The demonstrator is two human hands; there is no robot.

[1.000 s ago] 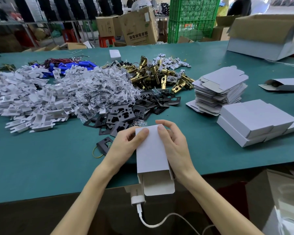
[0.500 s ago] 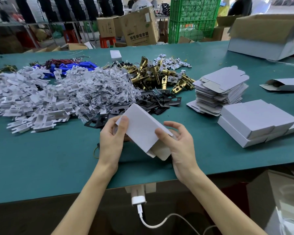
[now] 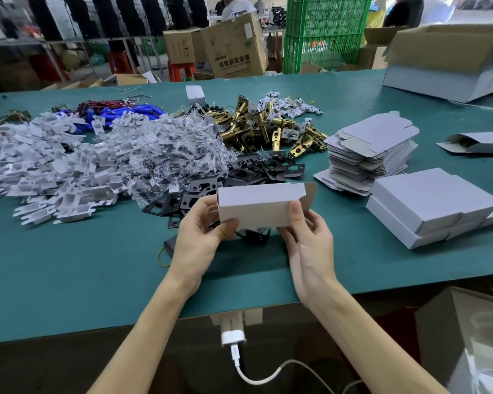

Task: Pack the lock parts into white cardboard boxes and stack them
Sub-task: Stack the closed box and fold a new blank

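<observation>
A small white cardboard box is held level above the green table, long side left to right, with an open flap at its right end. My left hand grips its left end and my right hand grips its right end. Beyond the box lie black metal plates, brass latch bolts, clear bags of small parts and white plastic pieces. To the right stand closed white boxes in a low stack and a pile of flat box blanks.
A large open carton sits at the far right of the table, and an open flat box lies near it. Blue parts with red wires lie at the back left. A white charger and cable hang under the table's front edge.
The box has turned from pointing toward me to lying sideways, and both hands have lifted it farther over the black plates.
</observation>
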